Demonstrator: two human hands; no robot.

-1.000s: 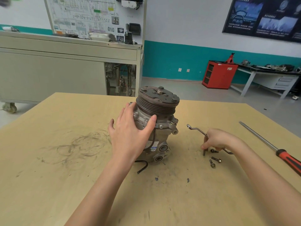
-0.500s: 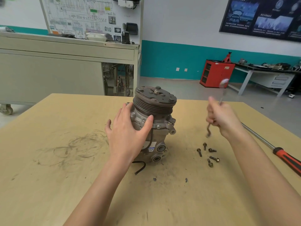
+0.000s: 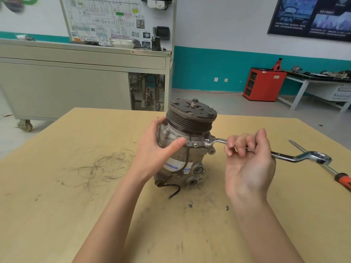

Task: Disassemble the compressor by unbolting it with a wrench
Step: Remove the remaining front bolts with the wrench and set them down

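Observation:
A grey metal compressor [image 3: 187,149] with a dark ribbed pulley on top stands upright in the middle of the wooden table [image 3: 76,205]. My left hand [image 3: 157,149] grips its left side, thumb across the front of the housing. My right hand [image 3: 248,164] holds the shaft of a shiny offset ring wrench [image 3: 284,156], fingers curled round it. The wrench's near ring end sits on a bolt [image 3: 208,141] at the compressor's upper right flange. The far ring end sticks out to the right. The loose bolts seen earlier are hidden behind my right hand.
A long screwdriver with an orange-and-black handle [image 3: 341,179] lies at the table's right edge. A short black wire [image 3: 174,188] trails from the compressor's base. Beyond the table stand a grey wheeled cabinet [image 3: 66,86], a red cabinet [image 3: 264,84] and a white workbench [image 3: 322,86].
My right hand picked the wrench up from the table beside the loose bolts, raised it, and brought its ring end onto the flange bolt. My left hand kept its hold on the compressor.

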